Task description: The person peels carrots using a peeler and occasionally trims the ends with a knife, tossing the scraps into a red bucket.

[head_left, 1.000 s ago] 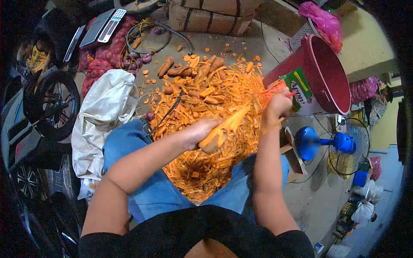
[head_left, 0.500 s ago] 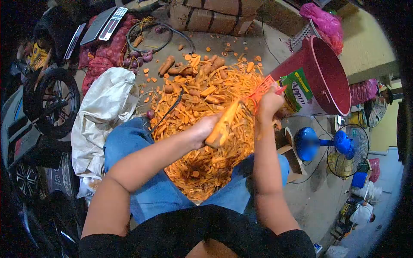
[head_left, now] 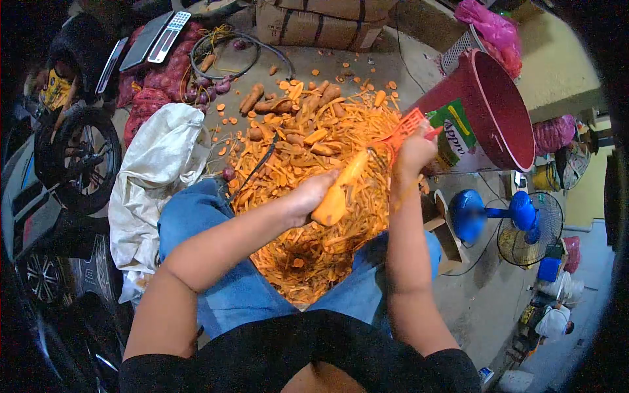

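My left hand [head_left: 309, 198] is wrapped round the thick end of a carrot [head_left: 333, 204], whose narrow end points up and to the right. The carrot's upper face is mostly bright orange, with a darker strip along its left side. In my right hand [head_left: 417, 156] is a red-orange peeler [head_left: 388, 141], held by the handle, with its head at the carrot's far end. Under both hands spreads a large heap of carrot peelings [head_left: 295, 245]. Several unpeeled carrots [head_left: 274, 106] lie at the heap's far side.
A tilted red bucket [head_left: 445, 85] stands just right of my right hand. Beyond it is a blue fan [head_left: 508, 215]. A white sack [head_left: 154, 177] lies left of my knee, near net bags of onions [head_left: 177, 78] and a scale [head_left: 147, 46]. Cardboard boxes [head_left: 321, 25] sit at the back.
The carrot has turned in my left hand; its brown patch has given way to a smooth orange face. My right hand with the peeler has shifted slightly up and right.
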A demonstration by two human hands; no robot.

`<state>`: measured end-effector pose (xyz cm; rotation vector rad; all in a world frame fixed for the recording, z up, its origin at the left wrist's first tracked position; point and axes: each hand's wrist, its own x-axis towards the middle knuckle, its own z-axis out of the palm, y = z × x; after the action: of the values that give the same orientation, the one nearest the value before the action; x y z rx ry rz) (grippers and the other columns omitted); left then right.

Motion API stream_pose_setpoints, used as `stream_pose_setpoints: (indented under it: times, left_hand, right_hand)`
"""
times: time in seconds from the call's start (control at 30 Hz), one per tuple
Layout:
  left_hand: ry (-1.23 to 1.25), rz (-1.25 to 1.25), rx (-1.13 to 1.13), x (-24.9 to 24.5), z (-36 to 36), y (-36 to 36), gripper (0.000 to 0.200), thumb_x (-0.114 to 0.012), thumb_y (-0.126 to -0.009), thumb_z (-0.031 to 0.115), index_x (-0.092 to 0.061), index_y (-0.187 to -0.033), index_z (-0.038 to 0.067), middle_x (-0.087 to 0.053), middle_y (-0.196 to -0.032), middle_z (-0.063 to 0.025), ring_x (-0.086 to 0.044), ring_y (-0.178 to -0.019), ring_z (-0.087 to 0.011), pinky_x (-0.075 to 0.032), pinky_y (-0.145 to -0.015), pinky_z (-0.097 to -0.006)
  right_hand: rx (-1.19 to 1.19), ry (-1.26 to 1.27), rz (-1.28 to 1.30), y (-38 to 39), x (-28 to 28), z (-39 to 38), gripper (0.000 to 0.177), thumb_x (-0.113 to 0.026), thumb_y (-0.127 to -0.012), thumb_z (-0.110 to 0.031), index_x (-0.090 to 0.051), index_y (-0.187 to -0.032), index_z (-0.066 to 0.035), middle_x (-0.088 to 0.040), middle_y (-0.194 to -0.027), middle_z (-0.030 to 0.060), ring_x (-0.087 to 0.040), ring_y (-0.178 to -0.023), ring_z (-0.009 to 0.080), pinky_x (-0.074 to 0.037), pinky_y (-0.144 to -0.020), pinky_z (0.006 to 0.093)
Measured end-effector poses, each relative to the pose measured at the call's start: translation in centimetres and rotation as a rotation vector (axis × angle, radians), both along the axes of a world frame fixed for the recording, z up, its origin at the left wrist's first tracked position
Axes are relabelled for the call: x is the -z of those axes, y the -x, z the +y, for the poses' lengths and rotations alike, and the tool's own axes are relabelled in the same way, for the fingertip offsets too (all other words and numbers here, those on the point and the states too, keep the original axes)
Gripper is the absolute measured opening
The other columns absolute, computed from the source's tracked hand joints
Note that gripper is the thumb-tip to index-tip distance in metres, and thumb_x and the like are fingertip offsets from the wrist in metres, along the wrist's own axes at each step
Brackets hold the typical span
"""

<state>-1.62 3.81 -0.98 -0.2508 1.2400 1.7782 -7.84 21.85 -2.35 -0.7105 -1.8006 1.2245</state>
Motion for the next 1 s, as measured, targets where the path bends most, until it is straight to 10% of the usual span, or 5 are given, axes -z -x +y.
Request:
stream_pose_setpoints:
  times: [0.2, 0.4, 0.67, 0.77, 1.0]
  left_hand:
    - [-0.202, -0.183, -0.209, 1.9, -0.6, 1.6, 0.033, -0.022, -0.085, 0.029, -0.045, -0.087, 0.004, -0.051, -0.069, -0.0053, -0.051, -0.058, -0.0134, -0.044, -0.051, -0.0264]
    - [-0.190, -0.073, -0.201, 0.4, -0.2, 1.0, 0.035, -0.029, -0.084, 0.032, -0.046, -0.100, 0.005, -0.055, -0.090, -0.0069, -0.054, -0.076, -0.0150, -0.045, -0.066, -0.0284]
    - [-0.049, -0.131, 0.021, -1.0, -0.8, 0.2, 0.032, -0.026, -0.085, 0.029, -0.047, -0.088, 0.006, -0.054, -0.069, -0.0043, -0.053, -0.056, -0.0132, -0.044, -0.050, -0.0253]
    - [-0.126, -0.197, -0.069, 0.9, -0.5, 0.6, 0.031, -0.026, -0.085, 0.029, -0.046, -0.087, 0.005, -0.054, -0.068, -0.0045, -0.052, -0.056, -0.0135, -0.044, -0.050, -0.0260]
    - [-0.221, -0.138, -0.303, 0.8, -0.2, 1.1, 0.036, -0.024, -0.084, 0.033, -0.046, -0.097, 0.008, -0.056, -0.082, -0.0053, -0.055, -0.066, -0.0146, -0.047, -0.060, -0.0293]
  right_hand:
    - [-0.390, 0.192, 0.215, -2.4, -2.5, -5.3, 0.019, -0.045, -0.079, -0.016, -0.047, -0.067, -0.001, -0.042, -0.055, -0.0020, -0.038, -0.051, 0.0076, -0.031, -0.046, 0.0221]
    - [-0.499, 0.026, -0.161, -3.9, -2.5, -7.7, 0.019, -0.044, -0.081, -0.017, -0.048, -0.075, 0.000, -0.048, -0.065, 0.0010, -0.042, -0.058, 0.0069, -0.034, -0.051, 0.0215]
    - [0.119, 0.118, 0.216, 0.1, -0.8, 2.7, 0.020, -0.043, -0.080, -0.016, -0.048, -0.068, -0.001, -0.051, -0.063, 0.0037, -0.046, -0.056, 0.0119, -0.037, -0.051, 0.0267]
    - [-0.073, 0.416, 0.170, -1.0, -3.2, 0.9, 0.019, -0.044, -0.080, -0.016, -0.049, -0.071, 0.000, -0.051, -0.067, 0.0039, -0.047, -0.057, 0.0122, -0.038, -0.051, 0.0269]
    - [-0.493, 0.056, 0.005, -4.5, -4.0, -9.3, 0.021, -0.045, -0.080, -0.019, -0.047, -0.070, -0.001, -0.048, -0.061, 0.0026, -0.042, -0.053, 0.0117, -0.037, -0.051, 0.0249]
